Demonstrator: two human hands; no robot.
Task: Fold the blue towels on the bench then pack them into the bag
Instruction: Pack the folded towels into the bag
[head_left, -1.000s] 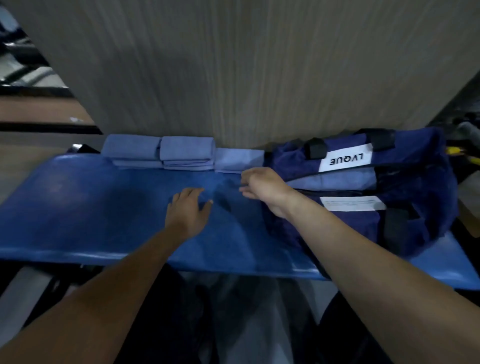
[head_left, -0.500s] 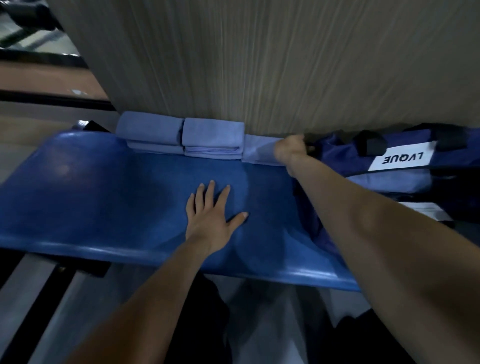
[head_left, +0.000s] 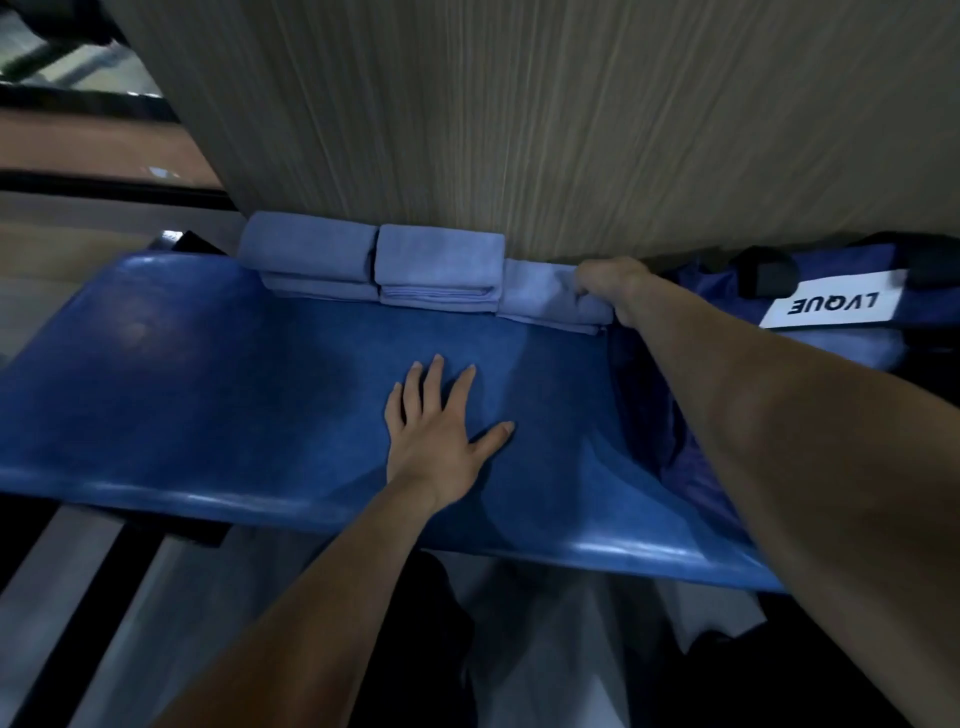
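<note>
Towels: three folded stacks in a row at the counter's (head_left: 218, 395) back edge, against the wall panel.
Right hand (head_left: 613, 288) grips the rightmost towel (head_left: 545, 296), just beside the navy bag (head_left: 841, 291). Left hand (head_left: 441, 431) lies flat, fingers spread, on the counter in front of the middle stack (head_left: 439, 267) and left stack (head_left: 309, 257).

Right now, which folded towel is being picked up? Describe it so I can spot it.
Find the blue bench against the wood-grain wall. Three folded light-blue towels sit in a row at its back edge. It is the rightmost towel, nearest the navy bag, lower than its two neighbours, with the right hand gripping it.
</note>
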